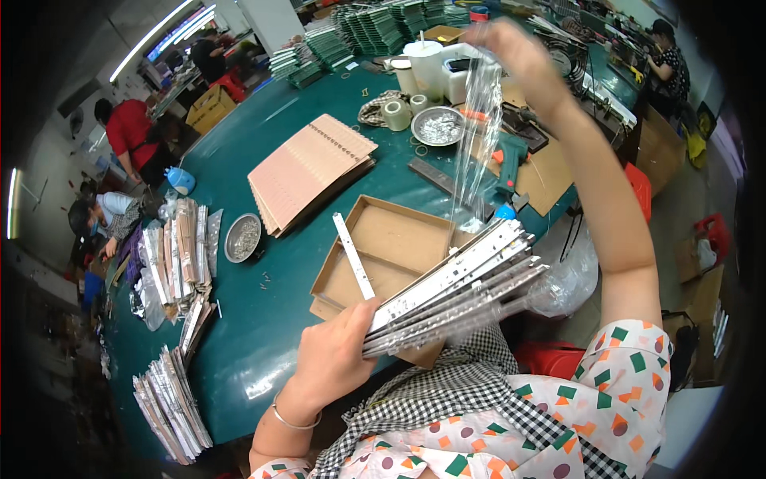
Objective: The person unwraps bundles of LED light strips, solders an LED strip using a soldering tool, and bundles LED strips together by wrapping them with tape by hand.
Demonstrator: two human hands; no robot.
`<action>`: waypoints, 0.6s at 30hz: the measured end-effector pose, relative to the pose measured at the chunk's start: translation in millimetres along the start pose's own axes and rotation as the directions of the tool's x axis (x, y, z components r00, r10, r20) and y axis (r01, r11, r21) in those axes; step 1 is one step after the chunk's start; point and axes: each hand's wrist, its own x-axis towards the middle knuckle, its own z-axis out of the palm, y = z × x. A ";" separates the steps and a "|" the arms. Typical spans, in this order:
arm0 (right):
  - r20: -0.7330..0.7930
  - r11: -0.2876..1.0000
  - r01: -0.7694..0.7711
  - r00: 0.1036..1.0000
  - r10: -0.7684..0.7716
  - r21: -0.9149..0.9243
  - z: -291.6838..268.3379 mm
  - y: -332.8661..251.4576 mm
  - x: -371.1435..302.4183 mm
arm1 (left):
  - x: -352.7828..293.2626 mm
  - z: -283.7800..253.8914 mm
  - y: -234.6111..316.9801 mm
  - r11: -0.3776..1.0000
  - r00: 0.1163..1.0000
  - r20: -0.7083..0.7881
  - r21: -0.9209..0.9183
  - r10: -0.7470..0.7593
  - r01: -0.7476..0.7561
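My left hand is closed around one end of a bundle of long white circuit board strips, fanned out toward the right. Raised high at the upper right, my right hand is blurred, its fingers gripping clear plastic film. That film hangs in thin crinkled strands down toward the far end of the bundle. Just beyond my left hand, a shallow brown cardboard box lies beneath the bundle. A single white strip leans across its left side.
A stack of tan perforated boards lies beyond the box, with metal bowls of small parts nearby. Bundled strips fill the left edge. A green glue gun, tape rolls and a white cup stand to the right.
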 end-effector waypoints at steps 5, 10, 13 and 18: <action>0.641 0.552 -0.774 0.599 0.480 0.310 44.9 -3.8 -129.5 | -4.2 -9.5 -0.2 0.935 0.984 -0.132 -0.349 -0.120 0.067; 0.826 0.205 -0.801 0.537 -0.170 0.563 106.1 -25.1 -251.9 | 2.8 13.7 -20.2 0.776 0.948 -0.103 -0.604 -0.300 0.180; 0.907 0.437 -0.796 0.387 -0.164 0.419 105.5 -31.7 -299.6 | -8.2 29.5 -38.2 0.566 0.910 -0.134 -0.815 -0.393 0.124; 0.810 0.557 -0.814 0.435 0.394 0.166 77.5 0.6 -382.3 | -25.6 11.3 -33.6 0.338 0.794 -0.189 -0.941 -0.577 0.022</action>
